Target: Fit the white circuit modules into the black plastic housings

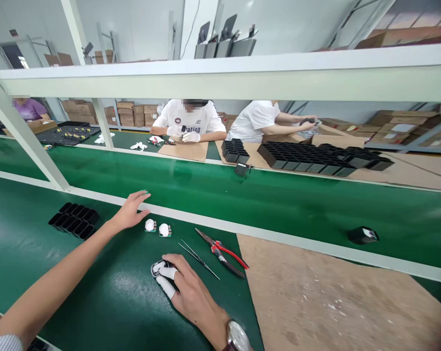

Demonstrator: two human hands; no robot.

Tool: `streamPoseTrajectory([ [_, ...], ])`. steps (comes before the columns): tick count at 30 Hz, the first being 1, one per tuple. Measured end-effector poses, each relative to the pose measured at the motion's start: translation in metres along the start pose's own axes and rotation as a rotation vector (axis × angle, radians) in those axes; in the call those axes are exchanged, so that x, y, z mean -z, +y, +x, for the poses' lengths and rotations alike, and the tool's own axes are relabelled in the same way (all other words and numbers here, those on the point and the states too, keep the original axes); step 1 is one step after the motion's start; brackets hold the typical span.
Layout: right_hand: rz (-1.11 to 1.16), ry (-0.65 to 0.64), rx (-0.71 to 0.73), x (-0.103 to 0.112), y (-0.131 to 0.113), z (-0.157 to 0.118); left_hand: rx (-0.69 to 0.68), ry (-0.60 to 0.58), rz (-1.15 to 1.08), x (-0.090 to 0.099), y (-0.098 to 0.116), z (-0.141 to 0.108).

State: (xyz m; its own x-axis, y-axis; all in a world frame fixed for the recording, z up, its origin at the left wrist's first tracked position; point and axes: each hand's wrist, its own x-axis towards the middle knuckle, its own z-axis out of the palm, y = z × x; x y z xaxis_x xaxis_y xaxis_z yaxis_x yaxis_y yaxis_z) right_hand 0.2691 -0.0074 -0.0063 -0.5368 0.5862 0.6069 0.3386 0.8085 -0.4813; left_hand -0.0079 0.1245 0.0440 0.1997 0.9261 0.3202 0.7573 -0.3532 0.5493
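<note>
My left hand (133,210) reaches out over the rail at the belt's near edge, thumb and fingers apart. A small green piece (144,191), like a circuit board, shows at its fingertips; whether they touch it is unclear. My right hand (191,287), with white finger cots, grips a small black oval housing (156,268) near the mat. Its near side is partly covered by my fingers. Between the hands lie two small circuit boards with white round pieces (150,225). Metal tweezers (199,261) and red-handled pliers (223,252) lie beyond my right hand.
Several black oval housings (74,220) stand grouped on the left. A green belt (205,187) runs across, carrying a black housing (362,235) at right. Cardboard (333,297) covers the bench's right side. Co-workers (191,119) sit opposite, near rows of black housings (308,158). A beam (220,83) spans above.
</note>
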Motion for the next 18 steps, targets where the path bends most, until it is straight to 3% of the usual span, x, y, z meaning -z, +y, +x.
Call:
streamPoseTrajectory([
  [4,-0.041,0.003,0.0,0.002,-0.003,0.0,0.102,0.097,0.04,-0.025,-0.024,0.045],
  [8,-0.04,-0.012,-0.01,-0.002,0.0,-0.008,0.136,0.125,0.033,-0.039,-0.02,0.055],
  [11,0.003,-0.029,-0.03,-0.005,0.001,-0.01,0.131,0.09,0.01,-0.033,-0.004,0.036],
  [15,0.068,-0.033,-0.046,-0.003,-0.001,-0.004,0.129,-0.044,0.018,-0.005,0.019,-0.005],
  [18,0.088,0.002,-0.034,-0.002,-0.001,-0.001,0.129,-0.169,0.054,0.014,0.023,-0.033],
])
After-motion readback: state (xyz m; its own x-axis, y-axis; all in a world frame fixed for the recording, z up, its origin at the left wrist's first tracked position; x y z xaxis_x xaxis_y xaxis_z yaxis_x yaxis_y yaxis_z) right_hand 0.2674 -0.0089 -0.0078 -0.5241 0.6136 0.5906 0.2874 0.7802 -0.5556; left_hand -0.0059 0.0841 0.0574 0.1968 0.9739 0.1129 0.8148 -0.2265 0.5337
